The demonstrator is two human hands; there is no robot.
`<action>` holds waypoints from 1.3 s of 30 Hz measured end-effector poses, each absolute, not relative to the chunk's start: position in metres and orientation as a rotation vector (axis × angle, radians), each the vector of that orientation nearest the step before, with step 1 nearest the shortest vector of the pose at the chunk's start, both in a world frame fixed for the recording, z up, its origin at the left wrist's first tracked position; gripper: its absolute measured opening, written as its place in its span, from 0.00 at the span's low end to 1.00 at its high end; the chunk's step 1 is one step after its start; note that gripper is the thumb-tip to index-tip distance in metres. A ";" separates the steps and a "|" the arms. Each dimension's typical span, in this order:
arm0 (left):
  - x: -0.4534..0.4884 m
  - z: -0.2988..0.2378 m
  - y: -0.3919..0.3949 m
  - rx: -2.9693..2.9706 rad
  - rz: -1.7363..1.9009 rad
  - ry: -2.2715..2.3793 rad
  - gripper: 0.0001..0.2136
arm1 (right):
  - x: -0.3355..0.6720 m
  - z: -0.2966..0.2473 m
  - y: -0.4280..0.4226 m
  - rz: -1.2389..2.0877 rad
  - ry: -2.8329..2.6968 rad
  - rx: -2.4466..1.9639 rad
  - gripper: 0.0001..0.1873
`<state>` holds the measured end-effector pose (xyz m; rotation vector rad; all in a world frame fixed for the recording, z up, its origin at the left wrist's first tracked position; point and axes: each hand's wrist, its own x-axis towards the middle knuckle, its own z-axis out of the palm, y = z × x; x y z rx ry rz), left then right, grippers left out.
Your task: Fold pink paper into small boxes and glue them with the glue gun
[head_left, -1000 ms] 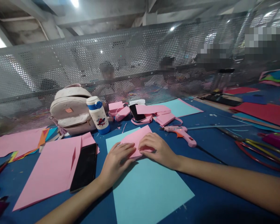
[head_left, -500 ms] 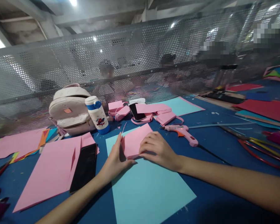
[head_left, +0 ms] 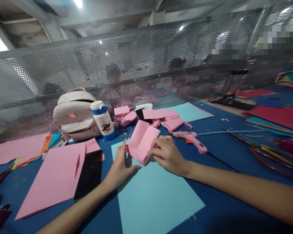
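A folded pink paper piece (head_left: pixel 143 141) stands partly raised over a light blue sheet (head_left: pixel 158 195), its upper flap lifted and bent. My right hand (head_left: pixel 167 152) has its fingers curled and pinched on the right edge of the pink paper. On the paper's left side, my left hand (head_left: pixel 123 162) is open, thumb spread from the fingers. Its fingertips are beside the paper's left edge; whether they touch it I cannot tell. A pink glue gun (head_left: pixel 189 138) with an orange trigger lies just past my right hand.
Left of the blue sheet lie a black phone (head_left: pixel 89 175) and large pink paper (head_left: pixel 51 178). Behind stand a bottle (head_left: pixel 104 122), a backpack (head_left: pixel 75 113) and pink paper pieces (head_left: pixel 161 114). Scissors (head_left: pixel 273 156) lie at right. People are behind a perforated metal screen (head_left: pixel 141 65).
The pink paper's flap, lying nearly flat before, has come up and opened away from me. My right hand has shifted slightly right; my left hand has barely moved.
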<state>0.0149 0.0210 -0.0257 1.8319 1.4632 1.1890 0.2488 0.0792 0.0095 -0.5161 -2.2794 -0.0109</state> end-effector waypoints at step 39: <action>0.018 -0.005 0.004 2.116 1.365 1.271 0.15 | 0.242 0.007 0.081 1.058 -2.009 -0.722 0.24</action>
